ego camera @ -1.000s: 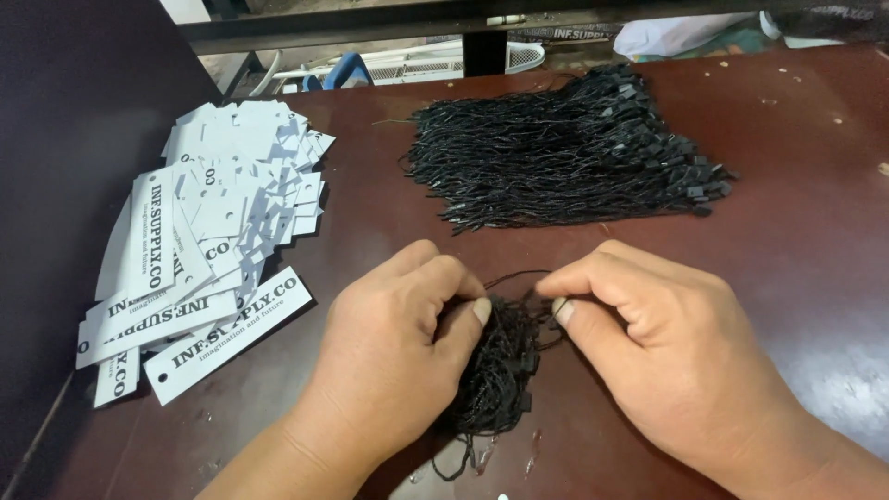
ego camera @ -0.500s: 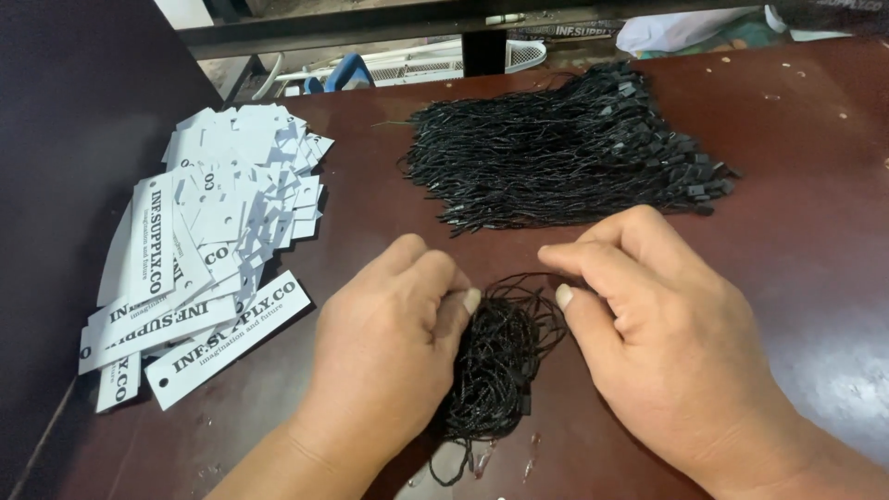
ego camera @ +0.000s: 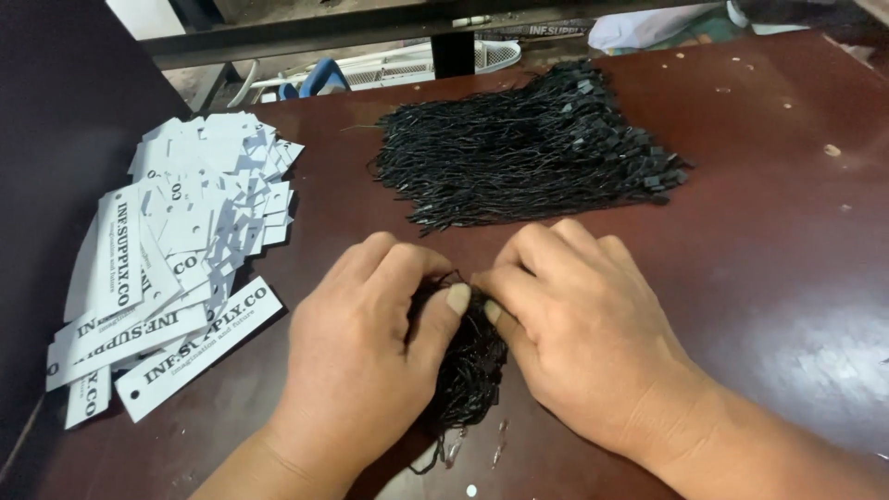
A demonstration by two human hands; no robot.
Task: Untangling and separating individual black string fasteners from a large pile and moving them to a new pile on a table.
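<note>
My left hand (ego camera: 366, 356) and my right hand (ego camera: 583, 324) meet over a small bundle of black strings (ego camera: 468, 370) that lies on the dark brown table (ego camera: 778, 241). The thumbs and fingertips of both hands pinch the bundle's top end, and the rest of it trails toward me between my wrists. A much larger pile of black strings with small black plastic ends (ego camera: 528, 148) lies farther back, apart from my hands.
A heap of white paper tags with black print (ego camera: 176, 250) spreads over the table's left side. Beyond the far edge are a metal frame (ego camera: 370, 28), a white basket and a blue object. A dark surface rises at the far left.
My hands have closed in on each other. The string loop seen between them earlier is now pinched tight under my fingertips.
</note>
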